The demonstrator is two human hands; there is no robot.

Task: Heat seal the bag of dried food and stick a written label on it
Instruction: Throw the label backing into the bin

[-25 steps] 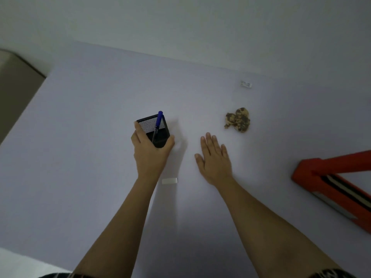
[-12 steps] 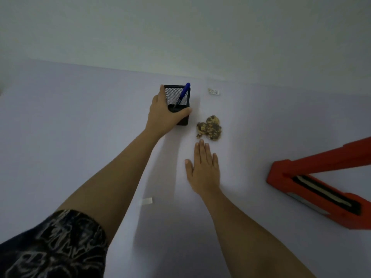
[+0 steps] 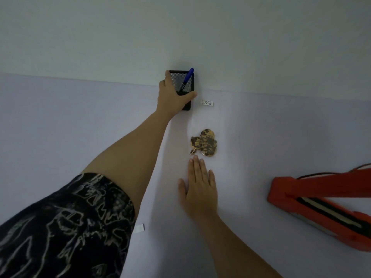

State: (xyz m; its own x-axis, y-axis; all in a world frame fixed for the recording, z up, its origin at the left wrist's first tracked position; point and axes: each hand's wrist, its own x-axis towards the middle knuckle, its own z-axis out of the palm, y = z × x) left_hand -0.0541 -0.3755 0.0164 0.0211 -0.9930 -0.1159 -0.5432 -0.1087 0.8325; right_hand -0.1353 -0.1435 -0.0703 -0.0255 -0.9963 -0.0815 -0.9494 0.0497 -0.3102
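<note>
My left hand (image 3: pixel 172 95) is stretched far out and grips a black mesh pen holder (image 3: pixel 185 88) at the back edge of the table; a blue pen (image 3: pixel 187 78) stands in it. A clear bag of brown and yellow dried food (image 3: pixel 204 143) lies mid-table, just beyond the fingertips of my right hand (image 3: pixel 199 187), which rests flat and open on the surface without touching it. A written white label (image 3: pixel 207 102) lies right of the holder. The red heat sealer (image 3: pixel 321 205) sits at the right with its arm raised.
The pale lilac table (image 3: pixel 60 127) meets a white wall at the back. A small white strip (image 3: pixel 140 227) lies near my left sleeve. The sealer's cable curls behind it at the right edge.
My left hand has carried the pen holder from mid-table away to the back edge by the wall. My right hand has stayed flat just short of the food bag.
</note>
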